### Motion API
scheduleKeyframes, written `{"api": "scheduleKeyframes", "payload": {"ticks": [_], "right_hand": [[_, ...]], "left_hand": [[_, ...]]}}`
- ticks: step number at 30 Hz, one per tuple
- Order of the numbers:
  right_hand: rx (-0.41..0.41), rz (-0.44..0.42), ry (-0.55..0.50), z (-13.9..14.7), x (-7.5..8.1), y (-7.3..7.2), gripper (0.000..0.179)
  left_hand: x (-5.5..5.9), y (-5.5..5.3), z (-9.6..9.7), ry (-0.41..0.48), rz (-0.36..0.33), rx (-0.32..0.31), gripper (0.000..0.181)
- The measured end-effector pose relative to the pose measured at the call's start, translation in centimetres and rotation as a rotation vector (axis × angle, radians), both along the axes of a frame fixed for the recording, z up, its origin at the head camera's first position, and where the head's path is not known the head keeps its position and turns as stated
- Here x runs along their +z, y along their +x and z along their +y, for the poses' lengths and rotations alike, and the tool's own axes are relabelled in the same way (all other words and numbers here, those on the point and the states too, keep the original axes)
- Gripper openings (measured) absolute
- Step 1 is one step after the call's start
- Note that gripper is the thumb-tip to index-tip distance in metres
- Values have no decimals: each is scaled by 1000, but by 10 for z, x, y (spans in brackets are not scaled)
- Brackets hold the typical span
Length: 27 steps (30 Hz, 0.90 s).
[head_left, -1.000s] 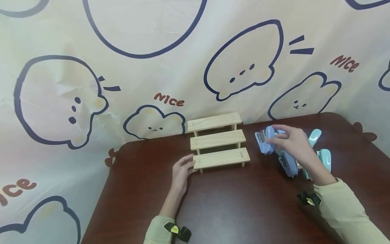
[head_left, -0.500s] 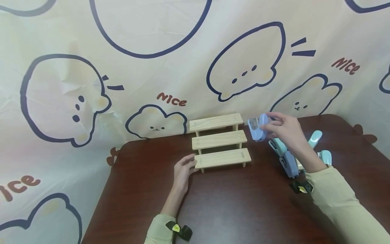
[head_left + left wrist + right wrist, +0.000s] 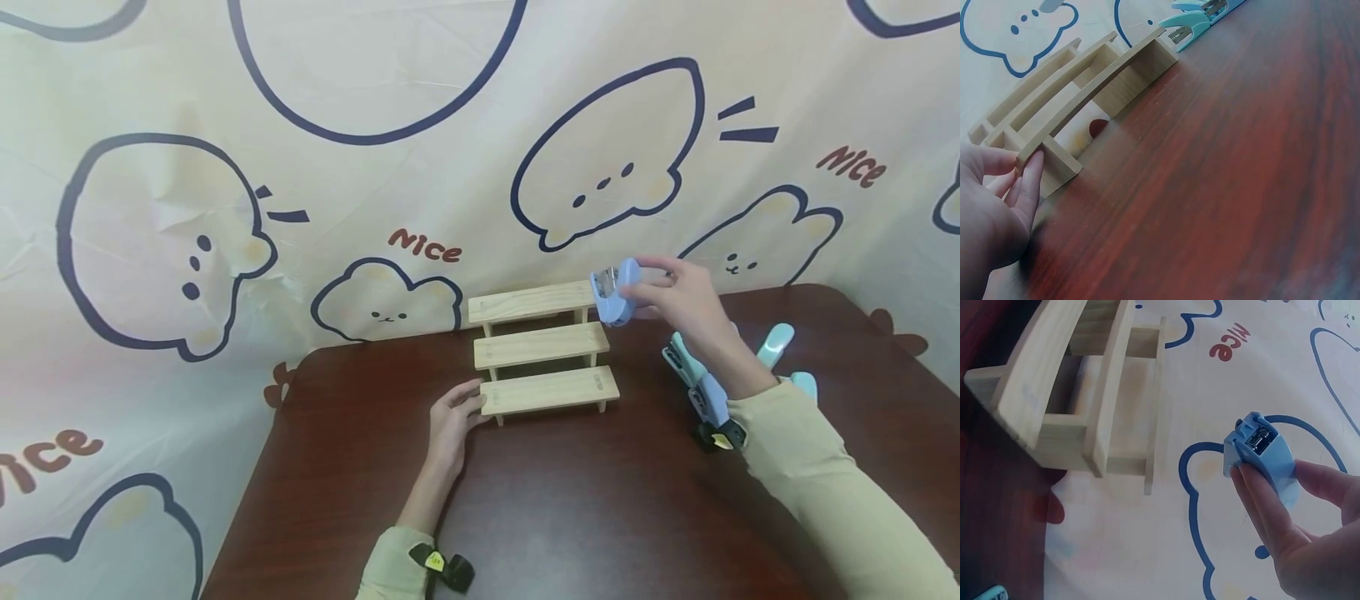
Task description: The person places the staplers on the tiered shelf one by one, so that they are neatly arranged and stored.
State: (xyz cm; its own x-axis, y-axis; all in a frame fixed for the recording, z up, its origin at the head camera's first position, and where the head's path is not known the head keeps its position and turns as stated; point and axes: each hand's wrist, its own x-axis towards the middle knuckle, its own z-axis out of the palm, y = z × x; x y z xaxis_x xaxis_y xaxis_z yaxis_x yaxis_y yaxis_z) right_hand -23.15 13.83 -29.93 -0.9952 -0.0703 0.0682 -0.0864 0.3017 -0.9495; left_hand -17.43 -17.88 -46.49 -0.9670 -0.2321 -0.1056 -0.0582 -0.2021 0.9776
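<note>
A three-tier wooden step rack (image 3: 551, 390) stands at the back of the table. My left hand (image 3: 450, 421) pinches the left end of its lowest board between thumb and fingers, as the left wrist view shows up close. My right hand (image 3: 686, 300) holds a small light blue stapler (image 3: 617, 292) in the air by the rack's top tier, overlapping that tier's right end in the head view. In the right wrist view the stapler (image 3: 1266, 453) sits between thumb and fingers, apart from the rack, with its metal inner part showing.
On the table's right side lie a teal stapler (image 3: 684, 360), a blue stapler (image 3: 708, 398) and more teal pieces (image 3: 776, 343), partly covered by my right forearm. A printed cloth (image 3: 420, 183) hangs behind the dark wooden table (image 3: 570, 500).
My right hand has lifted the light blue stapler from beside the other staplers and carried it left and up to the rack's top tier. My left hand keeps its grip on the rack.
</note>
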Motion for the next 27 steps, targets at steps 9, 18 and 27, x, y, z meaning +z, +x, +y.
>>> {"api": "scheduleKeyframes", "payload": {"ticks": [9, 18, 27], "right_hand": [[17, -3, -104, -18, 4, -5, 64], [33, 2, -126, -42, 8, -18, 58], [70, -18, -128, -67, 6, -30, 56]], "left_hand": [[-4, 3, 2, 3, -10, -5, 35], [-3, -1, 2, 7, -2, -5, 35], [2, -1, 2, 4, 8, -1, 33]]}}
